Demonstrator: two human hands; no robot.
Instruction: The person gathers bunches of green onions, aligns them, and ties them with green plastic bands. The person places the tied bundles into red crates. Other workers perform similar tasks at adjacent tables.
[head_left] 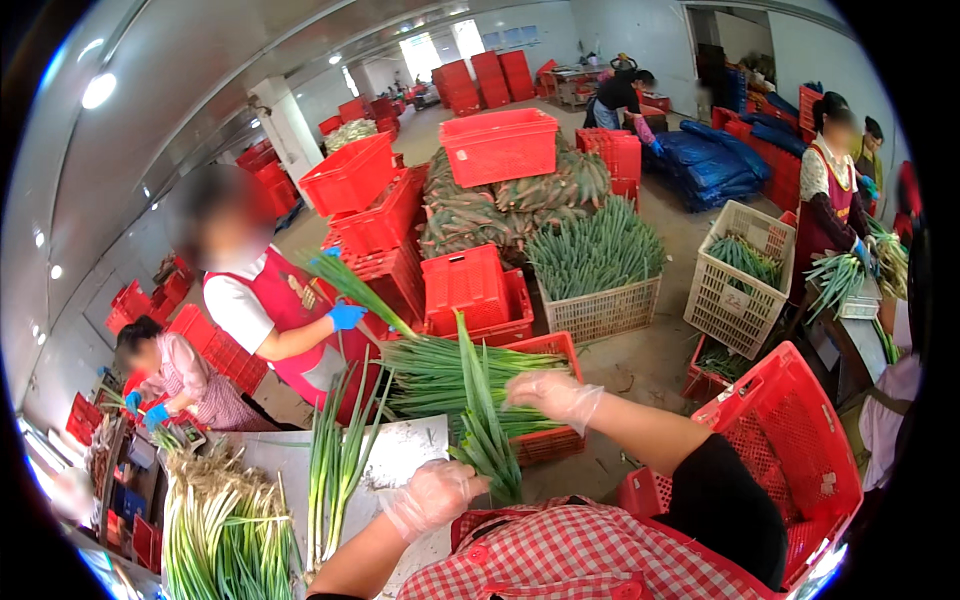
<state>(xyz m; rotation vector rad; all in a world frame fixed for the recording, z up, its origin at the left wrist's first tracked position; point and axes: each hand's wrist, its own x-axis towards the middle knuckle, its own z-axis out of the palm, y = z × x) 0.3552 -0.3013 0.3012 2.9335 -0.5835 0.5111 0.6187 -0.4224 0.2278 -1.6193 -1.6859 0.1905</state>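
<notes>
Both my hands wear clear plastic gloves. My left hand [436, 495] is closed at the lower left side of a bunch of green onions [481, 410], which stands nearly upright with its leaves up; part of the grip is hidden. My right hand [560, 396] is to the right of that bunch, fingers reaching left and apart from each other, with nothing seen in them. Below it lie many long green onions in a red crate [552, 444]. On the table [405, 450] beside my left arm, a few loose green onions [340, 460] lie near a large pile with roots [225, 525].
A co-worker [290, 310] across the table holds green onions in a blue glove. Beyond are red crates [465, 290], a cream crate [600, 310] of green onions and a heap of carrot-like vegetables [470, 215]. A tilted red crate [785, 440] stands by my right elbow.
</notes>
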